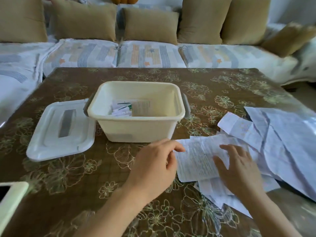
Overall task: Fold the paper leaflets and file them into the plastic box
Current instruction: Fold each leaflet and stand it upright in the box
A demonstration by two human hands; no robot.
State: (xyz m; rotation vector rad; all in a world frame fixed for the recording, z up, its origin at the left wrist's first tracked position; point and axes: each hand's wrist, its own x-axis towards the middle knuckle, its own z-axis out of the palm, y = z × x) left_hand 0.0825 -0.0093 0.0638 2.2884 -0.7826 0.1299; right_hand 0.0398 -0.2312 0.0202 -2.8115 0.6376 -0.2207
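Observation:
A cream plastic box (136, 129) stands open in the middle of the table, with several folded leaflets (130, 107) lying inside it. A printed paper leaflet (196, 159) lies flat on the table in front of the box. My left hand (153, 166) pinches the leaflet's left edge between thumb and fingers. My right hand (239, 170) rests on its right part with fingers spread flat. A loose pile of unfolded leaflets (277, 142) spreads over the table's right side, partly under my right hand.
The box's white lid (61, 130) lies flat to the left of the box. A phone (10, 199) sits at the table's near left corner. The brown flowered tablecloth (68, 177) covers the table. A sofa with tan cushions (150, 24) runs behind the table.

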